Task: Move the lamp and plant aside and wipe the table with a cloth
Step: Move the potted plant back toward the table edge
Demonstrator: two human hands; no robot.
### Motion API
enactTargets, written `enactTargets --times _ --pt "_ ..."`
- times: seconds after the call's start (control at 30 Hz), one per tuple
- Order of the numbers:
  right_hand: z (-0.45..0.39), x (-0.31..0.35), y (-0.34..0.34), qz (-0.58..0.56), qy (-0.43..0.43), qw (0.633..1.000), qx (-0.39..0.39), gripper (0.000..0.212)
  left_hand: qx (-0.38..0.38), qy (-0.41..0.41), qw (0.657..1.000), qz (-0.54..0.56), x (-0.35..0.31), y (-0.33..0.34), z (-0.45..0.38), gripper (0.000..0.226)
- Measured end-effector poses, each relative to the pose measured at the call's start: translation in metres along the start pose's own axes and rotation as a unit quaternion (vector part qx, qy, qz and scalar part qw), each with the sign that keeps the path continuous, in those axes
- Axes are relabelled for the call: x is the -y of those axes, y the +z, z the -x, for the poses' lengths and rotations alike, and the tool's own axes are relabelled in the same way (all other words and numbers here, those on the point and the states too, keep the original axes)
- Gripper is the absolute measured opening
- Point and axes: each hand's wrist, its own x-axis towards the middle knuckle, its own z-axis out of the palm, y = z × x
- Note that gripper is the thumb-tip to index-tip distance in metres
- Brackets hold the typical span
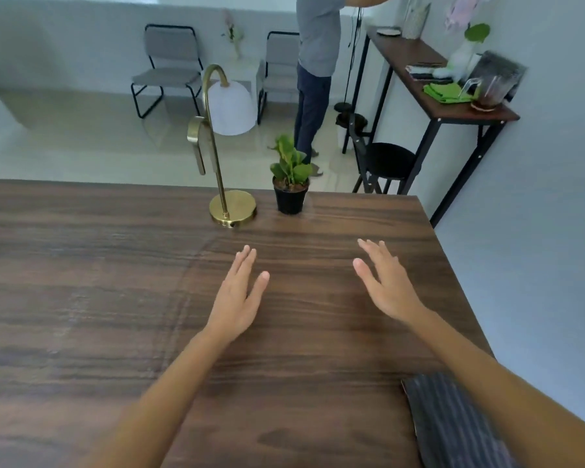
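Observation:
A brass lamp (pixel 232 207) with a round base, a curved neck and a white shade stands near the far edge of the dark wooden table (pixel 81 298). Right beside it is a small green plant (pixel 290 184) in a black pot. A dark striped cloth (pixel 453 427) lies at the table's near right corner, partly under my right forearm. My left hand (pixel 238 295) and my right hand (pixel 385 282) hover flat above the table's middle, fingers stretched out, holding nothing, a short way in front of the lamp and the plant.
Beyond the table's far edge are a black stool (pixel 385 160), two grey chairs (pixel 169 65) and a person standing (pixel 314 72). A narrow side table (pixel 453 109) by the right wall carries a green cloth, a glass jug and other items.

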Motion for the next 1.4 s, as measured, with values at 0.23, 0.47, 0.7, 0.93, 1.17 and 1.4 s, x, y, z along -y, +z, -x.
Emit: enactTargets --times 0.23,0.47,0.7,0.93,1.17,1.4 --pt "-0.134 0.056 0.045 -0.122 0.046 0.991 -0.031 0.059 -0.015 -0.045 0.995 0.087 -0.008 0.006 -0.122 0.058" --pt "-0.201 0.055 0.085 -0.185 0.117 0.972 -0.087 0.071 0.0 -0.068 0.979 0.193 0.003 0.026 -0.214 0.063" --pt "-0.21 0.045 0.103 -0.269 0.077 0.945 -0.17 0.06 -0.03 -0.007 0.958 0.284 0.007 0.045 -0.225 0.046" --pt "-0.198 0.016 0.062 -0.273 0.082 0.929 -0.237 0.062 -0.033 0.01 0.952 0.304 -0.042 0.077 -0.232 0.049" --pt "-0.169 -0.054 -0.024 -0.21 0.093 0.932 -0.28 0.046 0.029 0.035 0.941 0.335 -0.118 0.158 -0.237 0.05" --pt "-0.153 -0.117 -0.062 -0.21 0.101 0.929 -0.287 0.034 0.097 0.019 0.933 0.345 -0.154 0.216 -0.236 0.051"
